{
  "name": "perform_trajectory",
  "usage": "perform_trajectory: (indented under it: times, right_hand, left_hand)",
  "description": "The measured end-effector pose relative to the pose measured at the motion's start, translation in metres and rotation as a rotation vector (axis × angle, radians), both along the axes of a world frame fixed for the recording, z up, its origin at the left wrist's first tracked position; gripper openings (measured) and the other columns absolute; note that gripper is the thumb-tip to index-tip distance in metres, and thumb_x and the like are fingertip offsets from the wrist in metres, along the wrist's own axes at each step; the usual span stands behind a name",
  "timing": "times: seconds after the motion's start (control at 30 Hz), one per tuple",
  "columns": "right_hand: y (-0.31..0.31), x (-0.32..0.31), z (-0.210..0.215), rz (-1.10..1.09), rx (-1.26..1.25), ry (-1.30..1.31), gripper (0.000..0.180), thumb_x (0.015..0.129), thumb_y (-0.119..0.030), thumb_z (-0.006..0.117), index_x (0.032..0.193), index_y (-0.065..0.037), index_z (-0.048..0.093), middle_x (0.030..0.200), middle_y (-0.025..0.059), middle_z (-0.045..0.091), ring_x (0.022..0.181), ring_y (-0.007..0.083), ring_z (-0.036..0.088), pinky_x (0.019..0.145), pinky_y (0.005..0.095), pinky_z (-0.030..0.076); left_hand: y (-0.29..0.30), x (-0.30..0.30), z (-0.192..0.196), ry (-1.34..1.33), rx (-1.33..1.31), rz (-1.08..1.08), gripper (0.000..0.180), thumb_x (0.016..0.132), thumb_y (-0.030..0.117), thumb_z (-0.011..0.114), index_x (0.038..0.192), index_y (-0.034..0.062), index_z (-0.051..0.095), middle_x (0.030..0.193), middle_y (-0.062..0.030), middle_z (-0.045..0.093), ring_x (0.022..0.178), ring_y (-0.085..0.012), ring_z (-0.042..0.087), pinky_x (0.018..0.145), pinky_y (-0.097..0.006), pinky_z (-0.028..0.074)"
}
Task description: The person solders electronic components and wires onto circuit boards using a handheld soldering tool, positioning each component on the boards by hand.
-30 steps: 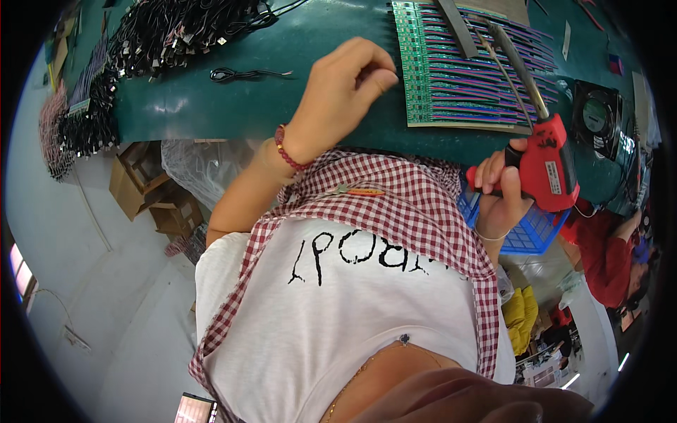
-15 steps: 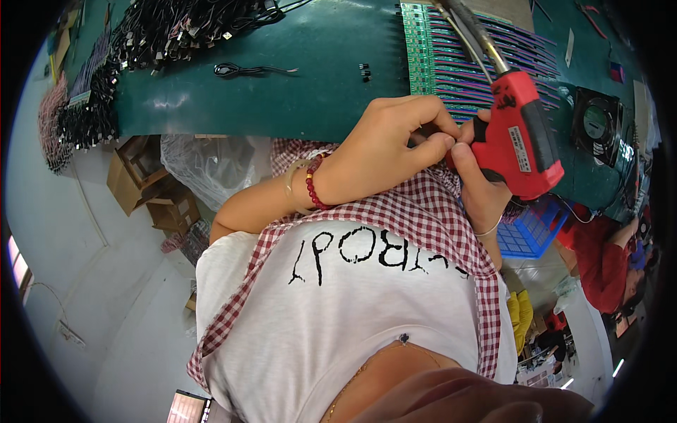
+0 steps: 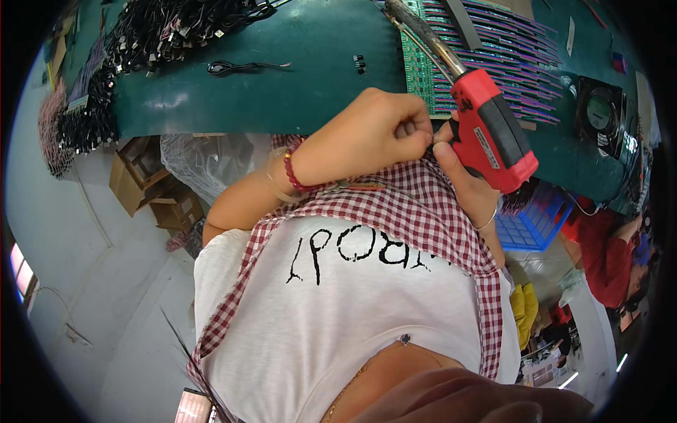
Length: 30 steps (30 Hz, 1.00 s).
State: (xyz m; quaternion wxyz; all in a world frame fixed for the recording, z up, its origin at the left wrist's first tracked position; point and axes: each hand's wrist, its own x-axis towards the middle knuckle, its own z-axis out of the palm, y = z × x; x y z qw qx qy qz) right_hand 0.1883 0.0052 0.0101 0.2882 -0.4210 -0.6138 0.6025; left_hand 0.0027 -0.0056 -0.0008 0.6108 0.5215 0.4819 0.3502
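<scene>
Head view shows both hands drawn in close to the chest, meeting at the near edge of the green workbench (image 3: 296, 92). The right hand (image 3: 469, 187) is wrapped around the grip of a red soldering gun (image 3: 493, 127) — fingers curled tight on the handle, thumb up by the trigger side. The gun's long axis runs from the handle at the near right up and away to the far left, its metal barrel (image 3: 423, 32) lying over the green circuit-board panel (image 3: 486, 49) at the far side of the bench. The left hand (image 3: 367, 137) sits just left of the gun, touching the right hand's fingertips; it is closed into a loose fist with thumb and forefinger pinched together at the point where the hands meet, though whether anything small is held in that pinch I cannot tell. So the left hand is the nearer one to the gun's handle end, while the barrel tip points well away from both. A red bead bracelet (image 3: 290, 169) circles the left wrist. Farther left on the bench lie a black cable (image 3: 236, 67) and a heap of dark wired parts (image 3: 169, 32).
</scene>
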Motion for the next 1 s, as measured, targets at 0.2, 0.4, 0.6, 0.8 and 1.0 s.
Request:
perform_trajectory:
  times: [0.2,0.4,0.6,0.8,1.0]
  right_hand:
    - [-0.008,0.030,-0.010,-0.247,-0.026,0.108,0.036,0.085,-0.011,0.057,0.115,0.004,0.045,0.073,0.0085,0.054,0.067,0.0156,0.054,0.065,0.0296,0.046]
    - [-0.025,0.070,-0.017,-0.289,-0.145,0.045,0.040,0.085,-0.017,0.058,0.115,0.005,0.044,0.064,0.0063,0.049,0.054,0.0128,0.045,0.055,0.0277,0.042]
    - [-0.038,0.084,-0.028,-0.224,-0.129,0.000,0.038,0.084,-0.013,0.056,0.115,0.006,0.045,0.060,0.0055,0.047,0.053,0.0120,0.043,0.054,0.0270,0.039]
    - [-0.044,0.093,-0.036,-0.175,-0.039,-0.144,0.037,0.083,-0.011,0.056,0.115,0.004,0.046,0.063,0.0058,0.048,0.055,0.0126,0.044,0.055,0.0276,0.039]
    - [-0.048,0.096,-0.038,-0.190,-0.040,-0.126,0.035,0.082,-0.009,0.056,0.113,0.004,0.046,0.066,0.0058,0.049,0.057,0.0133,0.045,0.056,0.0280,0.040]
  left_hand:
    - [0.023,-0.026,-0.022,-0.139,-0.391,0.099,0.011,0.082,0.010,0.052,0.077,0.0003,0.051,0.063,-0.0030,0.054,0.048,-0.0048,0.048,0.041,-0.017,0.036]
    - [0.035,-0.027,-0.034,-0.078,-0.380,0.054,0.015,0.082,0.012,0.055,0.075,0.0002,0.051,0.062,-0.0037,0.055,0.048,-0.0056,0.050,0.041,-0.017,0.037]
    - [0.040,-0.028,-0.038,-0.076,-0.387,0.030,0.015,0.083,0.012,0.056,0.074,0.0012,0.051,0.061,-0.0035,0.055,0.047,-0.0058,0.050,0.041,-0.017,0.037]
    - [0.041,-0.028,-0.039,-0.102,-0.386,0.018,0.015,0.083,0.011,0.056,0.073,0.0014,0.050,0.062,-0.0033,0.056,0.047,-0.0054,0.050,0.041,-0.017,0.037]
    - [0.043,-0.030,-0.041,-0.079,-0.378,0.002,0.014,0.082,0.011,0.057,0.073,0.0016,0.051,0.062,-0.0031,0.056,0.047,-0.0052,0.050,0.042,-0.017,0.037]
